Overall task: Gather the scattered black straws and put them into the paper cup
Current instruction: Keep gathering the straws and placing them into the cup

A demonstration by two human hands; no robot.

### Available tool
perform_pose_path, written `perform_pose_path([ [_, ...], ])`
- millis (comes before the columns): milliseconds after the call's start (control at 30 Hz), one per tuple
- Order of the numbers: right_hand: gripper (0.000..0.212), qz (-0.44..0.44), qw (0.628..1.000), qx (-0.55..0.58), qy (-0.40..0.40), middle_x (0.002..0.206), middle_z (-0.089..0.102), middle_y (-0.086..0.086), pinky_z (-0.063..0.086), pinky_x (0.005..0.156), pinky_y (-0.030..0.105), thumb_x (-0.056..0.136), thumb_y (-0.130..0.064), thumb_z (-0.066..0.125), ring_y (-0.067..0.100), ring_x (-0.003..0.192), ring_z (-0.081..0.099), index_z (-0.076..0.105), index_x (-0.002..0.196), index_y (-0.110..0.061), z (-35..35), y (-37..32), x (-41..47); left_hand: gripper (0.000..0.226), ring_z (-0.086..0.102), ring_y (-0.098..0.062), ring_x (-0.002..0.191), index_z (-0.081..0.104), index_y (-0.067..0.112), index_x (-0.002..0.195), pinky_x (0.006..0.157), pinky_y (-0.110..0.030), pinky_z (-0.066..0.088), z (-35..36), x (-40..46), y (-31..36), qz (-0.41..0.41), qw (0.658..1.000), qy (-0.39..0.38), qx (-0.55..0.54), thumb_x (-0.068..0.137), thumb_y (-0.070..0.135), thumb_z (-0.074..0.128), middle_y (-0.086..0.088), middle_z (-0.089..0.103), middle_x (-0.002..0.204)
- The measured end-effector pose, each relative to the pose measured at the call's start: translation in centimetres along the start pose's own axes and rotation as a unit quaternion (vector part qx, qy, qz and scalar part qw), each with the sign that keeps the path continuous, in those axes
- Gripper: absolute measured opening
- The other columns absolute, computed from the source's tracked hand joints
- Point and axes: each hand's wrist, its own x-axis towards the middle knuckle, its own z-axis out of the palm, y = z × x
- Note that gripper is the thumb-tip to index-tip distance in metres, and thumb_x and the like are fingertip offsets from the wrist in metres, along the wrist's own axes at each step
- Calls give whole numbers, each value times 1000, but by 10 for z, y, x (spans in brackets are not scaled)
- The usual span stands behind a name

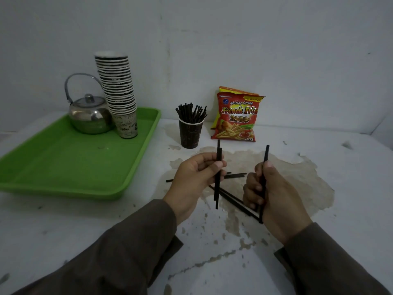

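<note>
Left hand (196, 177) pinches upright straws (217, 184) at frame centre. Right hand (270, 194) grips one straw (265, 158), right of centre. Loose straws (232, 198) lie on table (319, 145) between and under hands. Cup (190, 135), straws inside, above centre. Tray (63, 167) left.

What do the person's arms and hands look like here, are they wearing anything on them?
Both arms are covered by long, loose sleeves of plain dark brownish-grey cloth, the left sleeve and the right sleeve, each ending at the wrist in a simple open cuff. The left hand and the right hand are bare: no gloves, and no rings, watch or markings show in this dim view.
</note>
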Motion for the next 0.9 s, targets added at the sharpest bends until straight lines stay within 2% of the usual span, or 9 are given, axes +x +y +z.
perform_pose_path([
  [133, 34, -26, 989, -144, 28, 65, 47, 0, 36, 64, 33, 94, -28, 38, 17, 62, 43, 57, 70, -16, 4, 0, 2, 18, 64, -13, 80, 65, 14, 92, 76, -22, 57, 1, 1, 6, -5, 1000, 5, 19, 88, 2, 52, -2, 66, 88],
  [233, 27, -27, 958, -280, 56, 84, 61, -11, 39, 80, 32, 90, -33, 48, 10, 84, 52, 71, 80, -23, 15, -10, 8, 19, 63, -14, 86, 63, 17, 88, 84, -25, 55, -1, 3, 16, 24, 998, 30, 47, 90, 3, 49, 0, 66, 86],
  [300, 21, -42, 938, -340, 50, 91, 61, -18, 38, 75, 28, 87, -35, 52, -5, 86, 48, 72, 85, -28, 25, -21, 18, 18, 64, -13, 91, 61, 19, 89, 89, -26, 51, -5, 8, 26, 71, 992, 50, 88, 91, 5, 49, 2, 68, 88],
  [333, 18, -56, 932, -355, 42, 87, 60, -19, 38, 69, 25, 86, -35, 55, -5, 81, 48, 72, 86, -28, 31, -29, 24, 18, 64, -11, 93, 62, 21, 89, 90, -25, 49, -7, 12, 32, 96, 987, 61, 113, 90, 6, 51, 3, 69, 89],
  [467, 18, -122, 922, -367, 19, 47, 53, -11, 42, 50, 23, 86, -25, 59, 9, 47, 47, 71, 74, -19, 57, -63, 54, 11, 62, -9, 82, 65, 14, 92, 75, -16, 48, -13, 40, 68, 162, 970, 101, 149, 86, 7, 58, 4, 68, 85],
  [567, 24, -170, 909, -379, 46, 46, 51, 0, 44, 46, 23, 86, -22, 60, 9, 37, 49, 66, 66, -10, 76, -83, 83, 13, 62, -3, 77, 67, 12, 94, 72, -10, 50, -17, 65, 101, 210, 952, 128, 181, 84, 7, 61, 3, 67, 83],
  [667, 27, -215, 894, -386, 75, 53, 55, 6, 42, 48, 26, 88, -23, 57, 14, 40, 52, 64, 71, -4, 92, -91, 112, 12, 63, -10, 81, 67, 14, 91, 79, -22, 52, -25, 89, 125, 246, 933, 148, 218, 82, 7, 62, -2, 67, 84],
  [767, 27, -242, 867, -423, 105, 56, 54, 0, 35, 48, 21, 90, -26, 54, 13, 50, 49, 64, 77, -5, 102, -88, 135, 11, 64, -19, 83, 67, 14, 90, 80, -32, 53, -33, 111, 132, 259, 915, 167, 261, 81, 9, 64, -4, 67, 81],
  [900, 25, -245, 853, -450, 99, 66, 54, -3, 32, 53, 21, 88, -28, 56, 12, 62, 48, 69, 87, -6, 104, -74, 161, 9, 64, -19, 83, 66, 12, 90, 76, -27, 52, -38, 128, 122, 256, 890, 174, 335, 82, 13, 64, -8, 68, 85],
])
